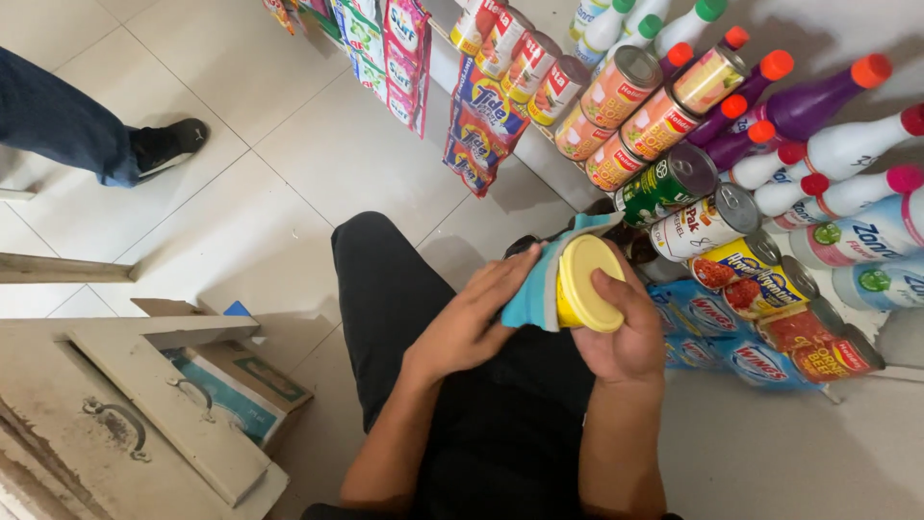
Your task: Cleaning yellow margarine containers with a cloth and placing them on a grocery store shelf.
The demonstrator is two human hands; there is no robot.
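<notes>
Nearest the camera: black trousers point(481, 424) and two bare forearms rising from the bottom edge. Right hand point(630, 332) wrapped closed around a yellow-lidded can point(589, 284), fingers curled over the far side, lid turned toward the camera. Left hand point(472, 318) pressed flat against a light blue cloth point(534, 289), fingers extended rather than clenched, cloth pinned between palm and the can's side. Cloth draped around the can's left and upper edge, a corner poking up above the lid. Can thus held above the lap, just in front of the shelf goods.

Lower left: a worn, pale wooden drawer front point(144, 424) with a metal handle point(115, 419), and beside it a cardboard box point(245, 380) with teal print, lying on the tiled floor point(289, 164).

Just beyond the hands, to the right: stacked tins point(712, 226) lying on their sides, ends facing out, with blue packets point(712, 318) beneath. Farther right and up: rows of bottles point(847, 144), white and purple, with red, orange, pink and green caps, also on their sides.

Beyond those: more tins point(626, 87) with orange and red labels, and hanging strips of sachets point(481, 120) over the shelf edge.

Farthest, at upper left: another person's leg in blue jeans point(58, 120) and a black shoe point(168, 144), well apart from the seated figure.
</notes>
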